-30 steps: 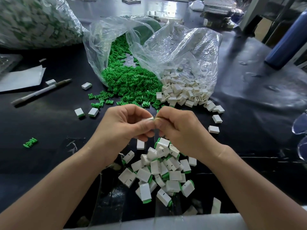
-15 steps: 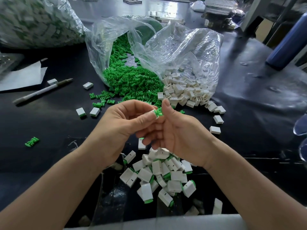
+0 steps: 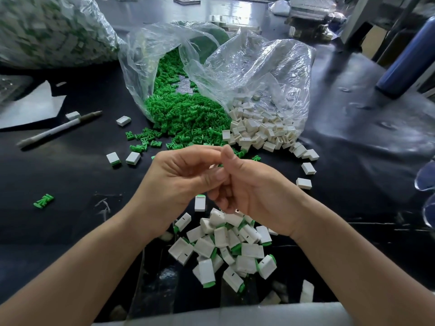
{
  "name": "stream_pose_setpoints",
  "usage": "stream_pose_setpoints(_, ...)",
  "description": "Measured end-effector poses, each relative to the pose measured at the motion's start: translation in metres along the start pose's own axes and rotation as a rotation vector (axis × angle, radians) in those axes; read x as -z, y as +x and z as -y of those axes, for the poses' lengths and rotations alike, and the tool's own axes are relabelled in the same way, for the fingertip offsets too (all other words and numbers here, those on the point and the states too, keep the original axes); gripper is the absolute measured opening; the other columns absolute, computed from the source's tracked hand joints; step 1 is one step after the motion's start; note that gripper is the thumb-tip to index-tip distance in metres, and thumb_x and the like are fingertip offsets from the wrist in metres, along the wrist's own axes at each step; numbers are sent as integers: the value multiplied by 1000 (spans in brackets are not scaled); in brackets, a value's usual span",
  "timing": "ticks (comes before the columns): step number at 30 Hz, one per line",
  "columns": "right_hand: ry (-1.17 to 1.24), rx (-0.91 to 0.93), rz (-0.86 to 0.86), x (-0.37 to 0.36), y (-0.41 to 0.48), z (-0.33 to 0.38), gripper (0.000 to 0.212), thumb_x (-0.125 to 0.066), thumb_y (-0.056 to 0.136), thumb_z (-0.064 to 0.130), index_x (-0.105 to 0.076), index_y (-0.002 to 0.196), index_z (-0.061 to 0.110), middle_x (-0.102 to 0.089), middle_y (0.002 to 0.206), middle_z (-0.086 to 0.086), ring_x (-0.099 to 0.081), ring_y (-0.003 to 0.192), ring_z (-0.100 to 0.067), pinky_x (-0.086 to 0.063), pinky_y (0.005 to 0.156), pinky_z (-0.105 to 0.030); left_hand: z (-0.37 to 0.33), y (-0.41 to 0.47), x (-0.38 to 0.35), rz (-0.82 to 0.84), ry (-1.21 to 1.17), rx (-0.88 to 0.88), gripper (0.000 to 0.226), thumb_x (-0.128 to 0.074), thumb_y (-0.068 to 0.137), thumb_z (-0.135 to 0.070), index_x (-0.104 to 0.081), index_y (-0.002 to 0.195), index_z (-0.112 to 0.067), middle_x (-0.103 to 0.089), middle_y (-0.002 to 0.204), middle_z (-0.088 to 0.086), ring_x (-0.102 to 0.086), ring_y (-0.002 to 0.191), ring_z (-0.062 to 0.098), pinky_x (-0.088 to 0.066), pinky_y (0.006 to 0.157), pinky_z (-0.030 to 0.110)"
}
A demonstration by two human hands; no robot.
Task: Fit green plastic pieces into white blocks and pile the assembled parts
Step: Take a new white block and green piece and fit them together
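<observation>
Head view: finds the left hand [image 3: 179, 182] and right hand [image 3: 256, 187] fingertip to fingertip, curled, above the pile of assembled parts [image 3: 226, 248] on the black table [image 3: 70, 175]; cannot tell whether clamped on anything. Farther back, sees ridged green pieces [image 3: 188, 118] and boxy white blocks [image 3: 261, 130] spilling from crinkled clear bags [image 3: 259, 74]. Judges all light, stiff, smooth plastic; best pinched by flat sides.

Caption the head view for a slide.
Left hand and right hand meet above the pile of assembled parts, green pieces and white blocks spilled behind.
</observation>
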State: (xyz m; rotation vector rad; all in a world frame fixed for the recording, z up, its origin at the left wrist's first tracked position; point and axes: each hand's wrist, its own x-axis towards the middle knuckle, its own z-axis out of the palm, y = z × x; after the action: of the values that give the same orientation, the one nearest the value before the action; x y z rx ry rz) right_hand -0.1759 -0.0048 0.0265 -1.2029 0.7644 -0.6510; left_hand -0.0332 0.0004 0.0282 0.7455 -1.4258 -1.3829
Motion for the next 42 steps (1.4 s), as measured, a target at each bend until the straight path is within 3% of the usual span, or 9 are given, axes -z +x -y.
stream_pose_setpoints(4, 54, 19, 9, -2, -1, 2, 46, -39, 86, 47, -57, 105, 9, -41, 66, 5, -38, 57, -3, -34, 51, -13, 3, 0, 0, -7, -12, 21, 25, -59, 68, -1, -65, 92, 3, -62, 86, 32, -57, 55, 33, -56, 52, 34)
stream_pose_setpoints(6, 51, 14, -1, -2, -1, 2, 45, -41, 86, 47, -56, 91, 4, -36, 63, 6, -33, 54, -3, -31, 49, -13, 4, 0, 0, -18, 0, 28, 25, -60, 67, -2, -65, 91, 5, -65, 87, 26, -58, 58, 31, -57, 55, 35)
stream_pose_setpoints(11, 12, 65, -12, -3, -1, 0, 40, -36, 85, 48, -63, 66, 26, -32, 63, 5, -30, 55, -4, -29, 50, -15, 5, 0, 2, -4, 15, 54, 29, -60, 72, -6, -64, 97, 8, -63, 66, 21, -60, 56, 33, -57, 57, 37)
stream_pose_setpoints(15, 68, 52, -9, -2, 0, 1, 35, -42, 88, 47, -67, 81, 24, -41, 58, 9, -36, 53, -3, -31, 50, -14, 3, 0, 2, -35, -17, 74, 30, -61, 72, -8, -65, 97, 8, -60, 67, 32, -59, 55, 34, -56, 56, 38)
stream_pose_setpoints(19, -53, 49, -14, 2, -1, 1, 73, -40, 78, 47, -48, 109, -18, -41, 59, 6, -34, 57, -7, -30, 51, -17, 1, 1, 4, -12, -74, 118, 27, -65, 73, 0, -64, 98, 12, -61, 66, 29, -59, 59, 40, -56, 61, 41)
stream_pose_setpoints(23, -153, 72, -23, 2, -2, 2, 84, -39, 76, 50, -37, 121, -21, -40, 61, 5, -34, 58, -7, -30, 52, -16, 1, 1, 5, -35, -90, 145, 31, -55, 71, -4, -64, 96, 13, -64, 67, 26, -61, 61, 43, -57, 64, 41)
stream_pose_setpoints(31, -247, 56, -79, 2, -2, 4, 74, -39, 75, 44, -46, 104, -23, -41, 59, 4, -36, 54, -6, -32, 52, -17, 0, 1, 6, -14, -59, 192, 23, -59, 70, -4, -69, 89, 4, -63, 77, 35, -65, 64, 40, -57, 65, 34)
stream_pose_setpoints(35, -236, 44, -145, -4, -2, 2, 32, -37, 85, 37, -46, 72, 9, -37, 61, 2, -33, 52, -5, -30, 51, -17, 3, 2, 8, -53, -83, 212, 23, -67, 67, 1, -70, 90, 0, -66, 89, 31, -67, 70, 31, -56, 64, 29)
stream_pose_setpoints(42, -341, 56, -235, -4, 0, -3, 35, -36, 96, 28, -41, 63, 17, -34, 60, 2, -30, 57, -12, -26, 57, -30, 5, 2, 8, -79, -144, 240, 29, -62, 66, -2, -66, 95, -1, -71, 96, 19, -70, 81, 25, -56, 67, 25)
